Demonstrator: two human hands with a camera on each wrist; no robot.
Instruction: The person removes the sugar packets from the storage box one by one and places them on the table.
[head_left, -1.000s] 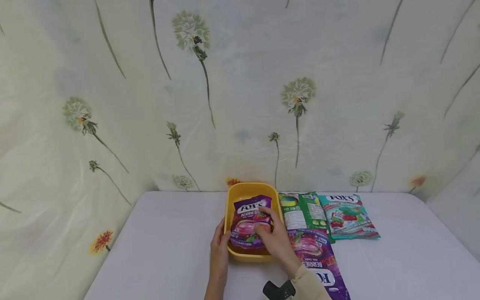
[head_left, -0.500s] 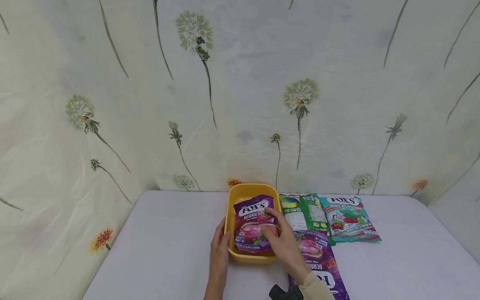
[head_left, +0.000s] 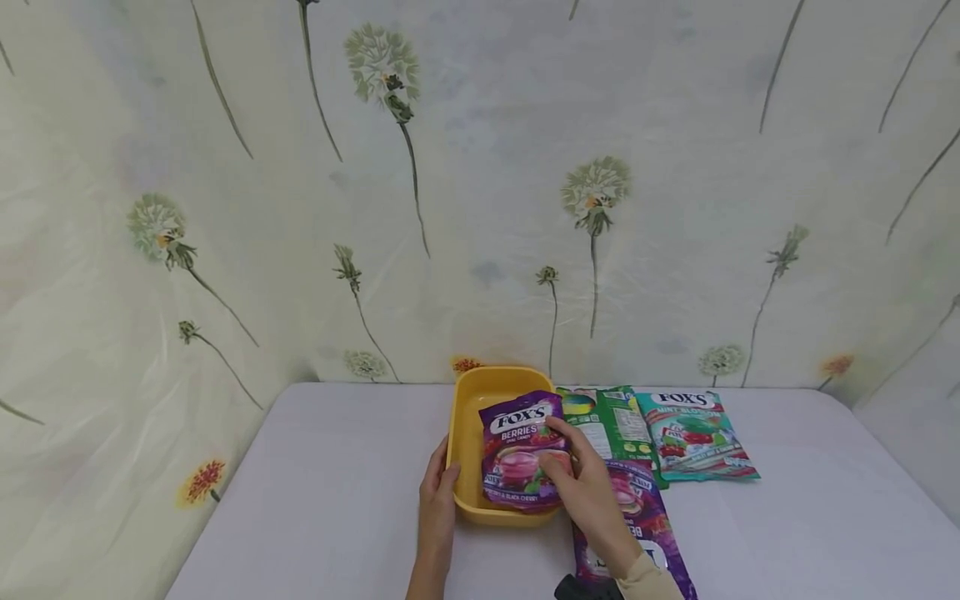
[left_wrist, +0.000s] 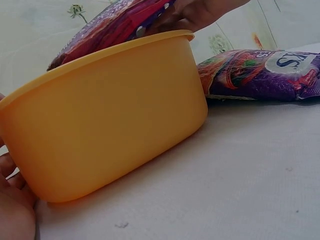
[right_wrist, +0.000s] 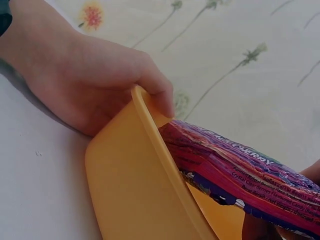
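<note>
A yellow plastic tub (head_left: 469,398) stands on the table in the head view. My left hand (head_left: 437,507) grips its left side; in the right wrist view the thumb (right_wrist: 159,92) hooks over the rim. My right hand (head_left: 588,496) pinches the right edge of a purple Fox's Berries candy bag (head_left: 517,442), thumb on its front. This bag is tilted above the tub's rim, overlapping its right side, as the left wrist view also shows (left_wrist: 112,30). Fingers behind the bag are mostly hidden in the head view.
Right of the tub lies a second purple Fox's bag (head_left: 656,525), partly under my right forearm. Behind it are a green bag (head_left: 630,421) and a teal Fox's Mint Blossom bag (head_left: 697,437). The white table (head_left: 330,500) meets a flower-print backdrop (head_left: 480,208).
My right hand has lifted the purple candy bag from inside the tub and shifted it right, so it now covers the tub's right rim. The left hand keeps its place on the tub.
</note>
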